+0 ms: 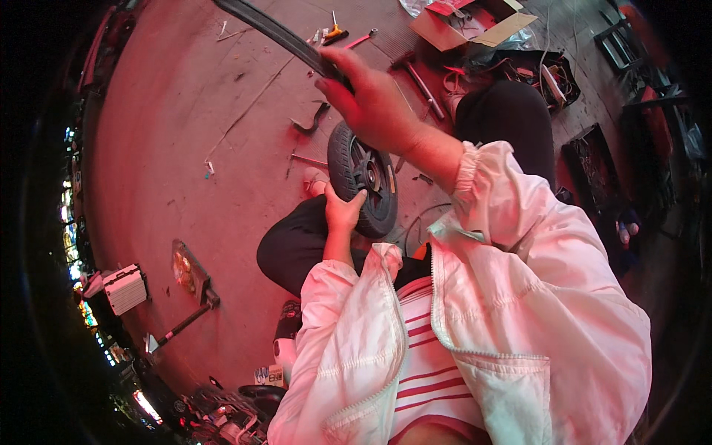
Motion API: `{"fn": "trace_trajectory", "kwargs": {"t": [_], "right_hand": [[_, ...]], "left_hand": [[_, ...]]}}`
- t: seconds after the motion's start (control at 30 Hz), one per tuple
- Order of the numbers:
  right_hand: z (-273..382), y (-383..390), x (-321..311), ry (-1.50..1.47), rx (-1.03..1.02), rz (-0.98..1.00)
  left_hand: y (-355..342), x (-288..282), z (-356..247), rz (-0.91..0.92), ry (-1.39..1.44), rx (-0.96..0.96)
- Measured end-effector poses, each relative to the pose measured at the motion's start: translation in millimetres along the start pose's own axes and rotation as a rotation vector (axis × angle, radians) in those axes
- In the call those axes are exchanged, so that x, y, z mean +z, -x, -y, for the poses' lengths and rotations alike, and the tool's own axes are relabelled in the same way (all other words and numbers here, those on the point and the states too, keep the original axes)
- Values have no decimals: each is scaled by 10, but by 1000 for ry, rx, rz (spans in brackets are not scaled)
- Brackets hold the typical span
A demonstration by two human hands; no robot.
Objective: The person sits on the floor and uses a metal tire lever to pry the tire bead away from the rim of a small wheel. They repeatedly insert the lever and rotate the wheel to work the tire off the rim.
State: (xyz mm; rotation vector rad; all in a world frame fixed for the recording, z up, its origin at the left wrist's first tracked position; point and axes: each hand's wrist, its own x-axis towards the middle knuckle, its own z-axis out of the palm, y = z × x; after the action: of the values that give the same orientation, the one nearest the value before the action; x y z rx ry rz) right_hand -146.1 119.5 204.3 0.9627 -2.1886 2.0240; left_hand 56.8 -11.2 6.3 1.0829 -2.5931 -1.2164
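– what's being handled?
– a small black wheel [363, 178] with a tyre and dark spoked hub, standing on edge at the person's knees above the floor.
– anything else?
– a long black rubber strip [282, 33], stretched up and away to the left.

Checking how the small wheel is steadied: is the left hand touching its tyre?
Touching. The head view shows the left hand pressed against the tyre of the small black wheel, thumb lying over the tread, no gap between them.
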Motion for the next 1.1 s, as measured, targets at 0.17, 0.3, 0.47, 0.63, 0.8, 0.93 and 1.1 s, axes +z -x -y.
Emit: {"fn": "trace_trajectory", "kwargs": {"t": [0.17, 0.3, 0.47, 0.63, 0.8, 0.93, 1.1], "right_hand": [[-1455, 1128, 262, 488, 286, 474], [-1271, 1229, 71, 740, 412, 701], [-650, 726, -31, 506, 375, 288], [-674, 937, 131, 341, 286, 70], [-1242, 1470, -25, 650, 481, 755], [-820, 1197, -130, 493, 374, 519], [-404, 907, -99, 215, 204, 147]], "left_hand": [[-78, 18, 8, 39, -61, 64], [75, 19, 131, -78, -112, 51], [-6, -19, -39, 29, -40, 137], [-62, 60, -18, 175, 189, 25], [56, 28, 1, 156, 181, 129], [53, 72, -47, 194, 202, 34], [-37, 95, 115, 184, 260, 110]]}}
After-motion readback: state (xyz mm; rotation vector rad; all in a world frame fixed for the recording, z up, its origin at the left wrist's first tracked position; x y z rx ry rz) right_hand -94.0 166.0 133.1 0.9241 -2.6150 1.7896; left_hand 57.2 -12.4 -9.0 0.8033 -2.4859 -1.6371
